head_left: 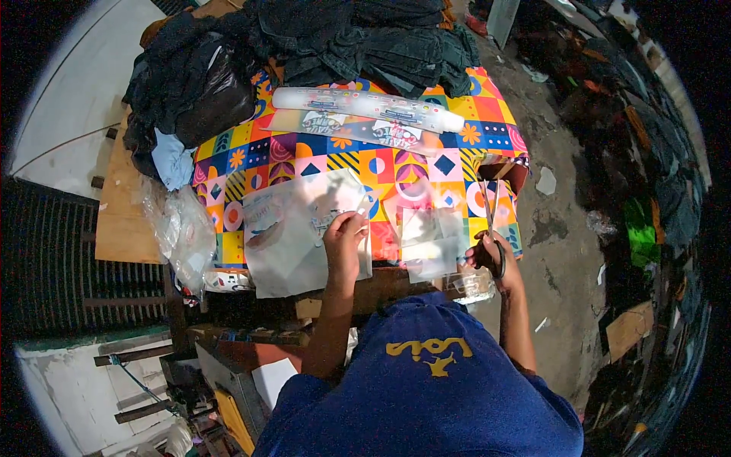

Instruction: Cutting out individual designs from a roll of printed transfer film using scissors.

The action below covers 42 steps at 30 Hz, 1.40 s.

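My left hand [346, 238] is over the right part of a large translucent printed sheet [282, 259], its fingers drawn together. Whether they pinch the sheet or a small piece of it I cannot make out. In my right hand [499, 263] is a pair of scissors [491, 209], blades pointing away from me and slightly apart, over the table's right end. Between my hands lie smaller translucent pieces [432, 251]. Farther back, a roll of translucent printed film [358, 105] rests across the colourful patterned tablecloth [304, 164], with part of the film unrolled.
Dark clothes [365, 46] are heaped along the table's far side, beside a black plastic bag [217, 99]. Crumpled clear plastic [186, 236] hangs at the left edge. More clothes and scraps cover the floor at right, and a wooden board [122, 206] stands left.
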Motion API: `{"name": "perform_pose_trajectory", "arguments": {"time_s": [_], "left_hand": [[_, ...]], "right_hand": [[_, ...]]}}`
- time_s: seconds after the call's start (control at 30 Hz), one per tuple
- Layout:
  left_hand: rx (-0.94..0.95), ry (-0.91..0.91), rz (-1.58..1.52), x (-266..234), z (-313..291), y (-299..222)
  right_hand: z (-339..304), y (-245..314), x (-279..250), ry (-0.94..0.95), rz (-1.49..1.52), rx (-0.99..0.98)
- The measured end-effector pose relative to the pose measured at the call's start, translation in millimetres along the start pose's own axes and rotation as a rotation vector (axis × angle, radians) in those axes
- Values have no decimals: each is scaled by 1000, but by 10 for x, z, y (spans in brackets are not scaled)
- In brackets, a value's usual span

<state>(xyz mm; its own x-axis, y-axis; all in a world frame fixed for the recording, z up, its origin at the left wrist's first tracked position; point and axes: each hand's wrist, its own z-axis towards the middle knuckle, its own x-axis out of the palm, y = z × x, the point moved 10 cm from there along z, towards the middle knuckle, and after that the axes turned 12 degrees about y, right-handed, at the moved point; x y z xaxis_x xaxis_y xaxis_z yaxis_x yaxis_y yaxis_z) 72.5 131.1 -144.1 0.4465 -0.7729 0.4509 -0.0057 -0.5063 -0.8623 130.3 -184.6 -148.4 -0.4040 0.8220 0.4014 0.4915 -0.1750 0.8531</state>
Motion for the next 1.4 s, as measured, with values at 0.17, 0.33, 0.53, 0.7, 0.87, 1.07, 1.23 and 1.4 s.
{"name": "perform_pose_trajectory", "arguments": {"time_s": [0.17,0.33,0.53,0.7,0.87,1.07,1.23,1.4], "left_hand": [[6,14,-29,14,-63,36],[-55,78,5,100,-113,108],[-6,176,-22,376,-174,85],[-73,245,-71,660,-282,73],[-100,270,-26,774,-332,105],[-57,296,64,959,-441,-32],[-47,326,64,1028,-481,-79],[-65,384,85,1074,-511,-50]], "right_hand": [[-45,-80,-65,-43,-26,37],[-38,-52,-86,-42,-272,24],[-18,30,220,134,-201,-56],[-44,12,645,462,-311,-56],[-110,-64,933,586,-363,35],[-109,-1,1149,606,-369,4],[-74,58,1212,574,-346,-27],[-66,91,1213,531,-335,-51]]}}
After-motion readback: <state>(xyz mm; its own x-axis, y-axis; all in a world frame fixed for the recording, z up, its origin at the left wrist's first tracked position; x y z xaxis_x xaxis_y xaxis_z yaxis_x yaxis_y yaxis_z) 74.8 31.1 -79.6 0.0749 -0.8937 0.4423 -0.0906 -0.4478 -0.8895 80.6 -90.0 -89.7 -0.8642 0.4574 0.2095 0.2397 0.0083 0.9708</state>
